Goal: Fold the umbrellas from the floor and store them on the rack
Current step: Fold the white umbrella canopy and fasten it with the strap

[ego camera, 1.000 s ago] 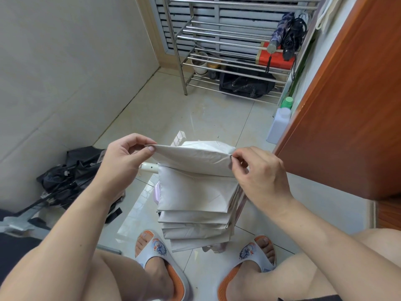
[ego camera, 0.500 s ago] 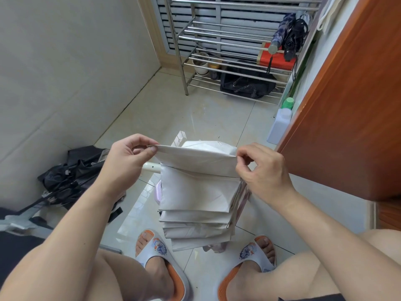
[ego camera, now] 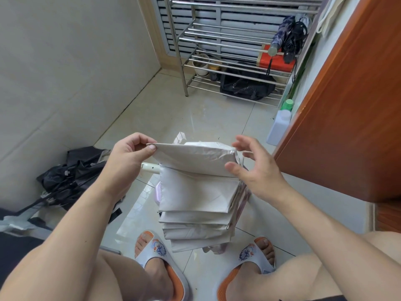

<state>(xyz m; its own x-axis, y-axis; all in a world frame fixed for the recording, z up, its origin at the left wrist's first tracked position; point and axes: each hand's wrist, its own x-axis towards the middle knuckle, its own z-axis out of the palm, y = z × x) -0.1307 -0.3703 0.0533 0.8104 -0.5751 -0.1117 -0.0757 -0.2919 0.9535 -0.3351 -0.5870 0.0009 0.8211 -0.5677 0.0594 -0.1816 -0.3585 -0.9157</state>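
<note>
We are pleating the white umbrella (ego camera: 196, 192), which is hanging in the air between our knees, above the floor tiles (ego camera: 195, 114) and our two sandals. Its canopy panels are lying in flat layers, one below another, and a pale shaft end (ego camera: 149, 168) is sticking out on the left side.

Left hand (ego camera: 128, 155): thumb and forefinger are pinching the left corner of the topmost flap, holding it taut and level. Right hand (ego camera: 258, 168): fingers are spread and relaxed, gripping nothing; the thumb tip is lying against, or just off, the right edge of the same flap — we cannot tell which.

Step in hand, as we are judging it: arranging panels, with rolling and strapping not yet begun. The next move is probably calling for the right hand to take the next loose panel edge and lay it flat over the stack, while the left pinch is keeping tension.

Further out: a black umbrella (ego camera: 71, 174) is lying crumpled on the floor by the left wall, unfolded. The metal rack (ego camera: 230, 68) is standing well apart at the far end, with two folded umbrellas (ego camera: 288, 42) already resting on a shelf. A white bottle (ego camera: 278, 127) with a green cap is standing near the wooden door (ego camera: 347, 105).
</note>
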